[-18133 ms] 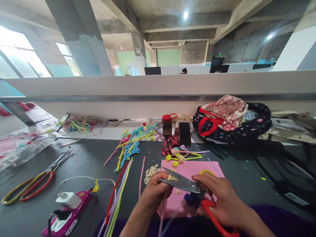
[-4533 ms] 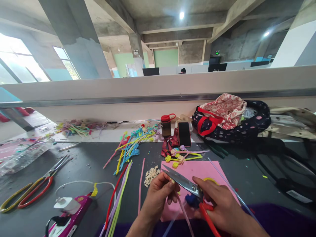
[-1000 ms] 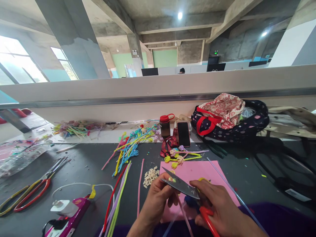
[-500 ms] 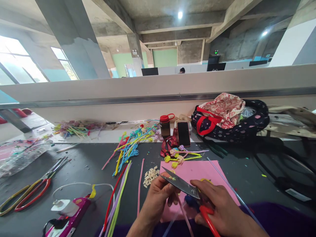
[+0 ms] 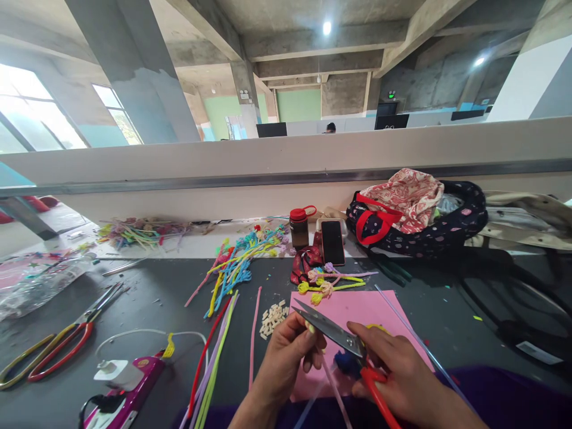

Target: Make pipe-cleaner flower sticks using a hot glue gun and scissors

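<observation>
My right hand [image 5: 400, 372] grips red-handled scissors [image 5: 333, 331], blades pointing up-left. My left hand [image 5: 286, 357] pinches a small yellow-green piece at the blades, and a pink pipe cleaner [image 5: 331, 390] hangs down from under its fingers. Both hands hover over a pink paper sheet [image 5: 353, 307] on the dark table [image 5: 156, 292]. A dark blue fuzzy piece [image 5: 345, 361] lies under the scissors. A yellow loop [image 5: 378, 326] peeks from behind my right hand.
Loose pipe cleaners [image 5: 214, 357] lie left of my hands, small white bits [image 5: 273, 316] beside them. Finished flowers [image 5: 328, 281], a red-capped bottle [image 5: 299, 227], a phone [image 5: 333, 241] and a dark bag [image 5: 420, 220] stand behind. Second scissors [image 5: 58, 345] and a charger [image 5: 120, 381] lie left.
The scissor blades have tilted slightly and my left fingers have shifted at the blade. Hands stay over the pink sheet.
</observation>
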Demonstrator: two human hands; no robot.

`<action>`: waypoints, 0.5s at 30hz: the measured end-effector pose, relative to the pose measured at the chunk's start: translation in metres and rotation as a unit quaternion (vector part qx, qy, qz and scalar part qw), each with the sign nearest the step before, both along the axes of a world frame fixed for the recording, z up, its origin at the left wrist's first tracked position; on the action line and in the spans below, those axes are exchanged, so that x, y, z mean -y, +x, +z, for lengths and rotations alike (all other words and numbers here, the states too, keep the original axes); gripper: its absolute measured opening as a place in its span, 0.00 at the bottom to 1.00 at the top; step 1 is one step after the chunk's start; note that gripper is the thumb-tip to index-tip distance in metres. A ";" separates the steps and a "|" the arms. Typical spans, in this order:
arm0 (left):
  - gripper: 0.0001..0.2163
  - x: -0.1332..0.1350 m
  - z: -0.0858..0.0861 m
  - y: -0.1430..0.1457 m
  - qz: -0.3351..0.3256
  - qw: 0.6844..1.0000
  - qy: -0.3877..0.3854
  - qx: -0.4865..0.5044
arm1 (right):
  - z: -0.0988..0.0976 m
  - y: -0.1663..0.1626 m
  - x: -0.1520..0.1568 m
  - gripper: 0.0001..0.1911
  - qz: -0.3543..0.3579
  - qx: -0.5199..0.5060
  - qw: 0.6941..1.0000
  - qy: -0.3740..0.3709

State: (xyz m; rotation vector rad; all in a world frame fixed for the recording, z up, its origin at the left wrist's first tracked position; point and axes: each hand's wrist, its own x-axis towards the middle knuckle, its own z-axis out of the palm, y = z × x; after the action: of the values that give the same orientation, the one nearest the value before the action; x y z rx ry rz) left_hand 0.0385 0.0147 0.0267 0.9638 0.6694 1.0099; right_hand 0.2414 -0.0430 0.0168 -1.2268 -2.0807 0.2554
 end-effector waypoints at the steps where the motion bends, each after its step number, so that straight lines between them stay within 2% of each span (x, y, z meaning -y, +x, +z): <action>1: 0.11 0.000 0.000 0.000 0.002 1.000 0.000 0.001 | 0.001 0.000 0.000 0.37 0.000 0.000 1.000 0.002; 7: 0.13 -0.001 -0.002 0.000 0.003 1.000 0.001 0.008 | 0.016 -0.005 0.002 0.37 -0.004 0.004 0.997 -0.080; 15: 0.13 0.000 -0.002 0.000 -0.017 0.999 0.007 0.026 | 0.013 -0.005 0.002 0.34 -0.029 0.000 0.996 -0.085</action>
State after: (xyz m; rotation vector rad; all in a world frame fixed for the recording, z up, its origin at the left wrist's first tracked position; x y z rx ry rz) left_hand 0.0383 0.0150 0.0251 0.9541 0.6016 1.0078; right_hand 0.2367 -0.0447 0.0300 -1.3855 -2.0527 0.4136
